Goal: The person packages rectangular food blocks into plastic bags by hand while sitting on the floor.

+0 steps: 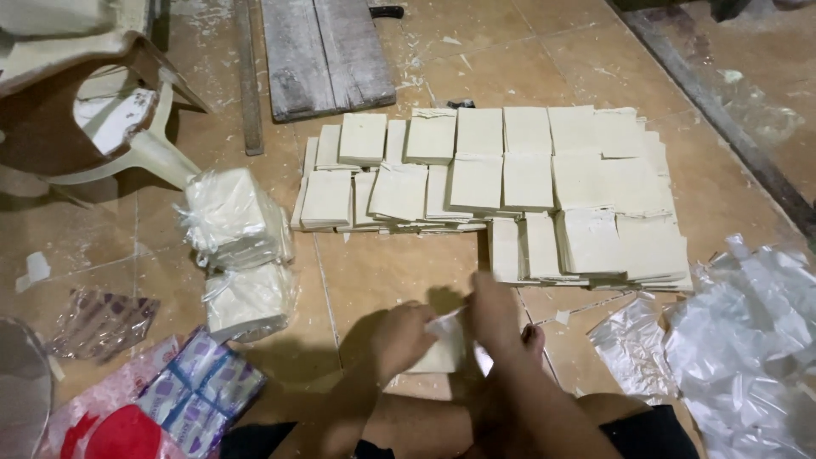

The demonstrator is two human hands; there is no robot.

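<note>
- Head view: the left hand (401, 337) and the right hand (495, 313) meet low in the middle of the frame, over the tan floor tiles (374, 272), just in front of the person's legs.
- Between them is a small pale square stack (442, 350) going into a thin clear bag (450, 325). The stack lies roughly flat, its near edge toward the person; it is about square, so no long axis can be told.
- The left hand's fingers are curled closed on the left side of the stack and bag. The right hand's fingers pinch the bag's upper edge; how tight the pinch is cannot be told through the blur.
- Beyond the hands, rows of loose pale square stacks (510, 183) lie flat on the floor, edges touching or overlapping, the rows running left to right.
- On the left, two filled clear bags (238, 255) hold similar pale stacks, one just above the other, their necks bunched.
- On the right, a heap of empty clear plastic bags (748, 348) lies crumpled, with one flat bag nearer the right knee.
- At the lower left lies a soft package in red, purple and white (170, 395); its print is too small to make out.
- At the top, a grey wooden board (327, 51) lies lengthwise away from the person; a pale plastic chair (102, 110) stands at the upper left.
</note>
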